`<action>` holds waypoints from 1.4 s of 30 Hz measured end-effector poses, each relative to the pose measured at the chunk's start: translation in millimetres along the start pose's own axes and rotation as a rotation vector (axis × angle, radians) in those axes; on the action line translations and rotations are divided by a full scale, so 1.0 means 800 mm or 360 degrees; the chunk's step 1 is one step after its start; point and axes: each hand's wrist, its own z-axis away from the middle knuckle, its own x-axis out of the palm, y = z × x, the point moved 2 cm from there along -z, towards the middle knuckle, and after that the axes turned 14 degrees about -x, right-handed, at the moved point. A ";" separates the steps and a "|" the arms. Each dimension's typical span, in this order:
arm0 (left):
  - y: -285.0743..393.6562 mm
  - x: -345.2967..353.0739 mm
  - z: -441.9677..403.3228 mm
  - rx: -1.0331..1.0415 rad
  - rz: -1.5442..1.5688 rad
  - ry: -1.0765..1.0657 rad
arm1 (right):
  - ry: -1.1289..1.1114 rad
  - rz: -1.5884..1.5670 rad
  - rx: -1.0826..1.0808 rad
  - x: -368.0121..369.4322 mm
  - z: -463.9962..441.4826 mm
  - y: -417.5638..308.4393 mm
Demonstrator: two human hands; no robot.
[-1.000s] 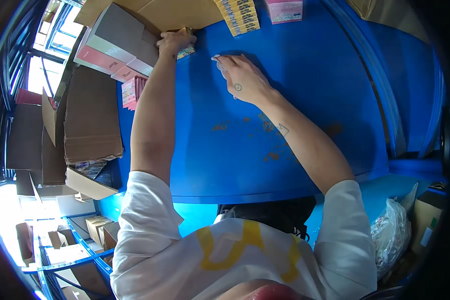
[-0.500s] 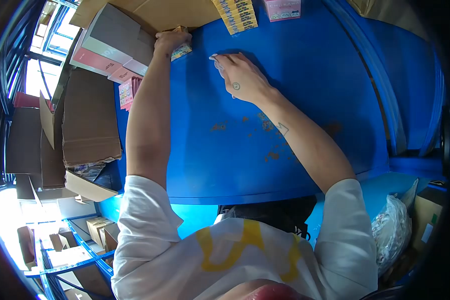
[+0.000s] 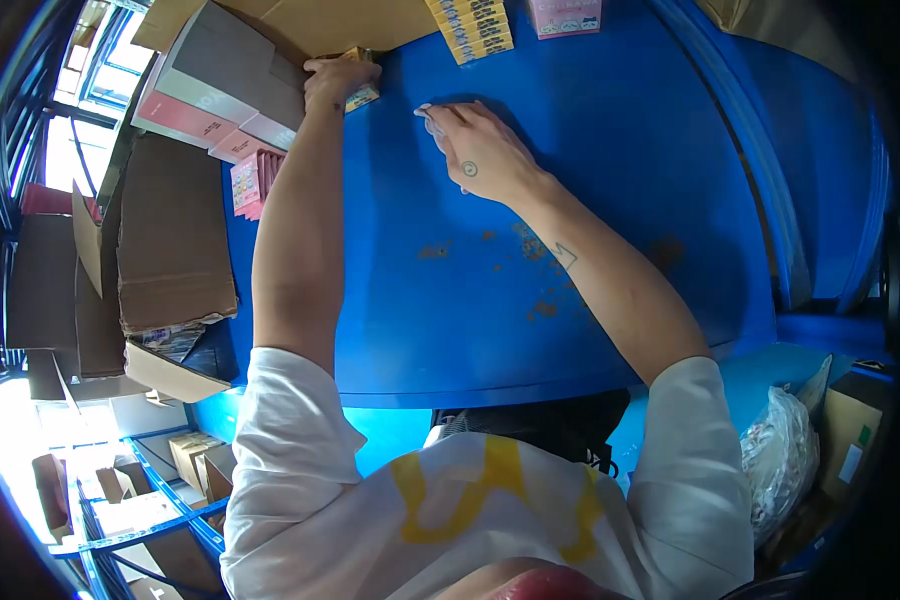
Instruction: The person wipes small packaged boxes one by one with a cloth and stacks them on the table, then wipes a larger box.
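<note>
My left hand [image 3: 340, 80] reaches to the far left of the blue table [image 3: 450, 320] and is closed on a small yellow box [image 3: 363, 96], which shows beneath and beside its fingers. The box lies close to a brown cardboard box [image 3: 340, 25]. My right hand [image 3: 480, 150] rests on the table's middle, its fingers bent together around something whitish and partly hidden that I cannot make out. Beyond it lies a row of yellow packets [image 3: 473, 28], with a pink box [image 3: 565, 16] to their right.
Grey and pink boxes [image 3: 215, 85] stand at the left, with pink packets [image 3: 252, 183] beside my left forearm. An open brown carton [image 3: 175, 230] is further left. At the lower right is a clear plastic bag [image 3: 778, 460] next to a carton.
My left hand has shifted slightly left and away from me with the small yellow box. My right hand has barely moved. The whole view has drifted slightly.
</note>
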 end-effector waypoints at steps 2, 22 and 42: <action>0.001 0.000 0.002 -0.0029 0.0056 -0.0014 | 0.0036 -0.0013 -0.0037 -0.001 -0.001 0.001; 0.002 0.007 -0.009 -0.0146 0.0249 -0.0007 | 0.0014 -0.0014 -0.0020 -0.001 -0.001 -0.001; 0.018 -0.004 0.017 -0.0246 0.0075 -0.0005 | -0.0069 0.0025 -0.0006 -0.006 -0.003 -0.002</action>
